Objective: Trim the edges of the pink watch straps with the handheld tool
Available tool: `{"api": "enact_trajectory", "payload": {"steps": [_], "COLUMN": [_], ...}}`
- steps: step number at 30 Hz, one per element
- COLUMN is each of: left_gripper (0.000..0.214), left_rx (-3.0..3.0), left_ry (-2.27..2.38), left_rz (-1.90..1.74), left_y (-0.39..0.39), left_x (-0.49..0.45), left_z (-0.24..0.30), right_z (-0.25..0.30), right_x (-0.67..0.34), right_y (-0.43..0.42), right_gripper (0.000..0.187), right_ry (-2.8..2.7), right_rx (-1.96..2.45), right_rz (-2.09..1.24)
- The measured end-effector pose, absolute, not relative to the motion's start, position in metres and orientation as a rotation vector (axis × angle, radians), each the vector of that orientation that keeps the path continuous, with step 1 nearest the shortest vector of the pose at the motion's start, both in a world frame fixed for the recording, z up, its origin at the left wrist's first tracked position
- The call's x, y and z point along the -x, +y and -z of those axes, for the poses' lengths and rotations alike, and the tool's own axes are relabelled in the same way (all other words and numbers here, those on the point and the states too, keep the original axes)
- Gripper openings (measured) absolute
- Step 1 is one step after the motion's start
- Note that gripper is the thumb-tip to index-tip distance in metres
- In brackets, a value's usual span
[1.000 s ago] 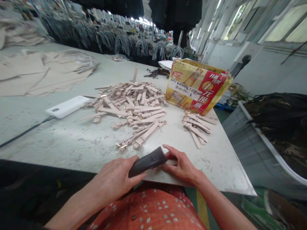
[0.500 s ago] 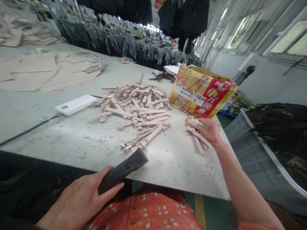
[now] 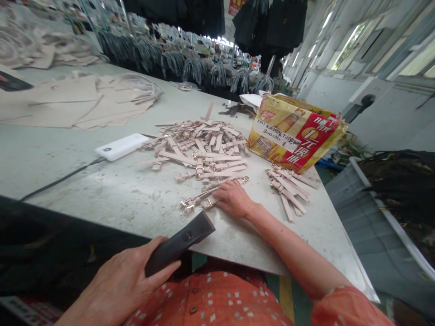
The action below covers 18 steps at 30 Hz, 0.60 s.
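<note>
My left hand (image 3: 132, 271) is wrapped round a black handheld tool (image 3: 180, 242), shaped like a hair clipper, over the table's front edge. My right hand (image 3: 233, 198) has its fingers closed on a beige buckle strap (image 3: 208, 202) at the front of the big pile; its fingertips are partly hidden. More straps with gold-coloured buckles make up the pile (image 3: 204, 145) just beyond. A smaller heap of straps (image 3: 288, 188) lies to the right, apart from my hand.
A yellow and red cardboard box (image 3: 295, 131) stands behind the small heap. On the left lie a white power bank (image 3: 124, 146) with a black cable and flat beige pieces (image 3: 78, 102). A grey bin (image 3: 380, 217) with dark material is beyond the table's right edge.
My right hand has left the small heap by the box and moved left to the front of the big pile. My left hand still holds the tool. The view has shifted slightly.
</note>
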State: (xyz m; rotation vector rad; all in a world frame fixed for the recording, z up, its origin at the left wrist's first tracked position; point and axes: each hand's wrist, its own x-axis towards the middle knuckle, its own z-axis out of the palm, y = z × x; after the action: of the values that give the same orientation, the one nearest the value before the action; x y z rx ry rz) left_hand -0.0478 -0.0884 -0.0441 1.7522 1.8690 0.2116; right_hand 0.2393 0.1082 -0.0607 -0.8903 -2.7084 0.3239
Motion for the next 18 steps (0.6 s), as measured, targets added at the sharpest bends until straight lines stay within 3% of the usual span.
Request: {"api": "enact_trajectory", "payload": {"steps": [8,14,18], "left_gripper": [0.045,0.044,0.042], "left_rx": [-1.769,-1.765,-1.783], "left_ry": [1.824,1.825,1.865], "left_rz": [-0.204,-0.145,-0.208], "left_y": [-0.079,-0.075,-0.078], "left_x": [0.041,0.034,0.046], "left_z": [0.027,0.027,0.041], "right_z": [0.079,0.089,0.09], "right_x": [-0.262,-0.267,-0.266], "right_y": [0.04,0.02,0.018], "right_gripper": [0.018,0.012,0.02], "right_ry": [-2.51,-2.41,-2.368], "right_rx": [0.959,0.944,0.941], "right_rz": [-0.631,-0.702,-0.714]}}
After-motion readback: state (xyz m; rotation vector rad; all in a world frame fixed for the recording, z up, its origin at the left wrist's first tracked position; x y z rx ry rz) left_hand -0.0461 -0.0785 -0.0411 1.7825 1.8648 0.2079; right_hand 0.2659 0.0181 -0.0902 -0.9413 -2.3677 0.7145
